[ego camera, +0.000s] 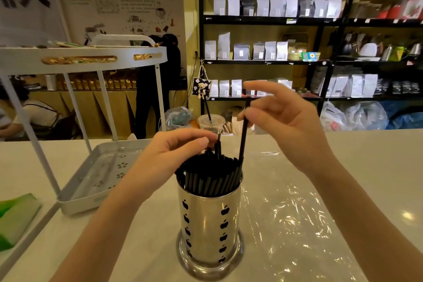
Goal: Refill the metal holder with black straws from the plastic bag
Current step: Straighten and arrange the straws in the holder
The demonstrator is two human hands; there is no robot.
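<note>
Fingertips [246, 117] of the right hand [286, 126] pinch a single black straw [243, 139] near its top, thumb and a bent finger closed on it while the index finger stretches out straight above. That straw stands nearly upright, its lower end dipping in at the right rim of the metal holder [209, 220]. Over on the other side, the left hand [169, 155] reaches in from the left, its thumb and fingers narrowed around the tips of a few straws that stick up above the rest of the black straws [209, 178]. These fill the holder tightly, leaning in a fan above its rim.

The holder is a shiny cylinder with apple-shaped cutouts down its side, and it stands on the counter [366, 167] near the front edge, roughly at the middle. Its base rests on the left edge of a clear plastic bag [286, 213], which lies flat and crinkled, spreading away toward the right and back of the counter.

A white two-tier rack [75, 188] sits toward the left edge, and a lidded plastic cup [211, 122] with its own straw stands at the far edge behind the hands. Green packaging [16, 217] lies at the left edge.
</note>
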